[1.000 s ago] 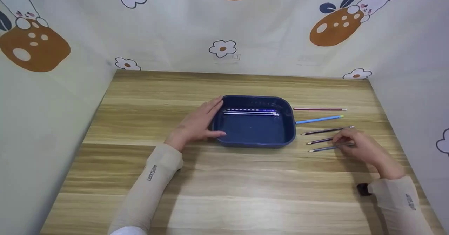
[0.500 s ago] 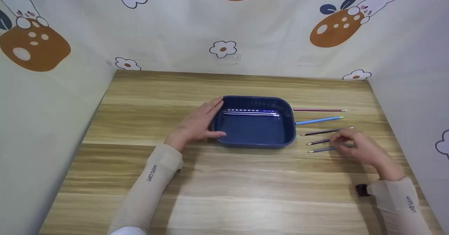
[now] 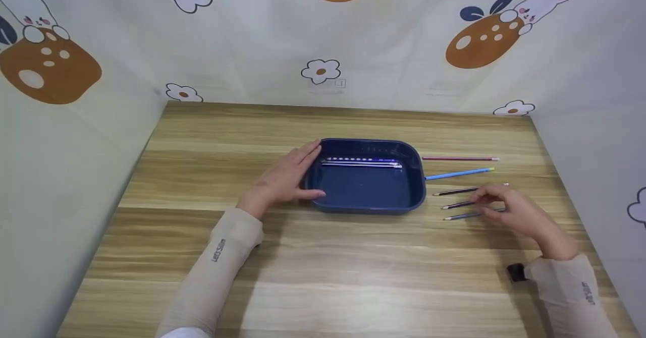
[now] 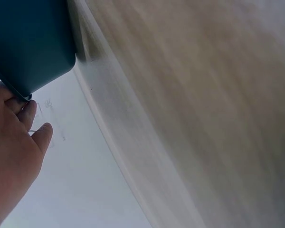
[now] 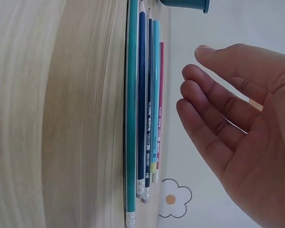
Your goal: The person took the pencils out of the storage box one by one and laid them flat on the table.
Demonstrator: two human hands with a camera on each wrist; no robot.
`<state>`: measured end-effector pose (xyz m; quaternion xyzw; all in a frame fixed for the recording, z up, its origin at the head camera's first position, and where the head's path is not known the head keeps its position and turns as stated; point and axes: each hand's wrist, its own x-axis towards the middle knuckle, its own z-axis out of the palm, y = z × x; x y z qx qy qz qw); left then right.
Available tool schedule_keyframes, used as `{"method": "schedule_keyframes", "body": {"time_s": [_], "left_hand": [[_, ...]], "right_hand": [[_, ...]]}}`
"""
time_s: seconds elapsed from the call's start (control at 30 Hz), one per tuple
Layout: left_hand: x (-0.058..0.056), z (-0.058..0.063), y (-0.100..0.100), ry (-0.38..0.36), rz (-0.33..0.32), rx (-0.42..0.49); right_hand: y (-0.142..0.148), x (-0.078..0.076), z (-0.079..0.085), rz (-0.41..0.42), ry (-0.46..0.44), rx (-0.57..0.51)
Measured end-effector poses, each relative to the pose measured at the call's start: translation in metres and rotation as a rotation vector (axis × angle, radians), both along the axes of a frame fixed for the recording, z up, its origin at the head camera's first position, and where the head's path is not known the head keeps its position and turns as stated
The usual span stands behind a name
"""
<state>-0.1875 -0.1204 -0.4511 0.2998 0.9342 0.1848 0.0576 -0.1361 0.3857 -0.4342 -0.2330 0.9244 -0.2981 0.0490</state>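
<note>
A dark blue plastic tray [image 3: 361,189] stands mid-table, with two pencils [image 3: 361,163] lying side by side in it. My left hand [image 3: 277,182] rests at its left end, fingers extended to the rim and thumb over the edge. My right hand [image 3: 512,212] hovers over the pencils at the right, its fingers loosely bent and nothing between them in the right wrist view. Under it lie a teal pencil [image 5: 131,109], a dark blue pencil [image 5: 141,99] and a black pencil [image 5: 149,71]. Farther back are a light blue pencil [image 3: 459,173] and a red pencil [image 3: 460,159].
The wood-grain table [image 3: 323,267] meets a patterned backdrop [image 3: 242,50] at its far edge, and pale side walls enclose it left and right. The light blue and red pencils have their near ends right at the tray's right side.
My right hand has shifted slightly left over the pencils, and the nearest pencil shows less beyond it. The left hand and tray have stayed put.
</note>
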Motion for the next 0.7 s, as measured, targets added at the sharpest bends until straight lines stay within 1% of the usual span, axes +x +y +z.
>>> {"method": "schedule_keyframes", "body": {"time_s": [0.2, 0.4, 0.57, 0.7], "left_hand": [[0.001, 0.0, 0.0, -0.005, 0.002, -0.003], [0.001, 0.001, 0.0, 0.001, 0.003, -0.006], [0.001, 0.0, 0.0, 0.004, 0.005, -0.008], [0.0, 0.0, 0.0, 0.01, 0.002, -0.022]], "right_hand": [[-0.005, -0.001, 0.002, 0.028, -0.008, -0.013], [-0.01, -0.002, 0.004, 0.005, -0.041, 0.017], [-0.013, -0.003, 0.004, -0.001, -0.044, 0.031], [-0.015, -0.004, 0.005, 0.035, -0.011, -0.023]]}}
